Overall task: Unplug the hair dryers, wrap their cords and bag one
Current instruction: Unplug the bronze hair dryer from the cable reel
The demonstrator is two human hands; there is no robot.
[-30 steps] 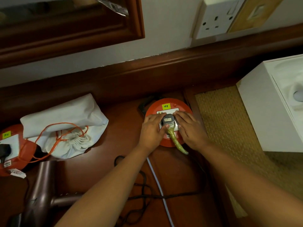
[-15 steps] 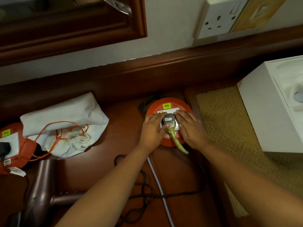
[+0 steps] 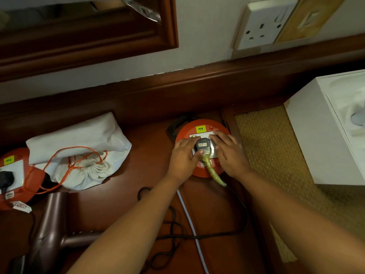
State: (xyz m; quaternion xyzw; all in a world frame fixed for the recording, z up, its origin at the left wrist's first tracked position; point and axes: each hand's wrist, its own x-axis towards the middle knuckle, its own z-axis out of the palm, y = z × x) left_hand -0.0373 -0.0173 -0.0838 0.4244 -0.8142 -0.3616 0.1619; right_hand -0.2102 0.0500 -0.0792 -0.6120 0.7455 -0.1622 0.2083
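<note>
A black plug (image 3: 203, 144) with a green-wrapped cord end (image 3: 213, 172) sits in the socket of a red round extension reel (image 3: 201, 173) on the wooden desk. My left hand (image 3: 182, 158) pinches the plug from its left side, thumb at its lower edge. My right hand (image 3: 229, 153) presses flat on the socket plate just right of the plug. A brown hair dryer (image 3: 51, 220) lies at the lower left, its black cord (image 3: 171, 230) looped on the desk. A white drawstring bag (image 3: 83, 139) with orange cord lies at the left. A second red reel (image 3: 32, 180) holds another black plug (image 3: 6, 179).
A white box (image 3: 316, 145) stands at the right on a woven mat (image 3: 266, 147). A pale cable (image 3: 189, 220) runs down the desk between my arms. On the wall behind are a white double socket (image 3: 260, 24) and a dark wooden mirror frame (image 3: 88, 40).
</note>
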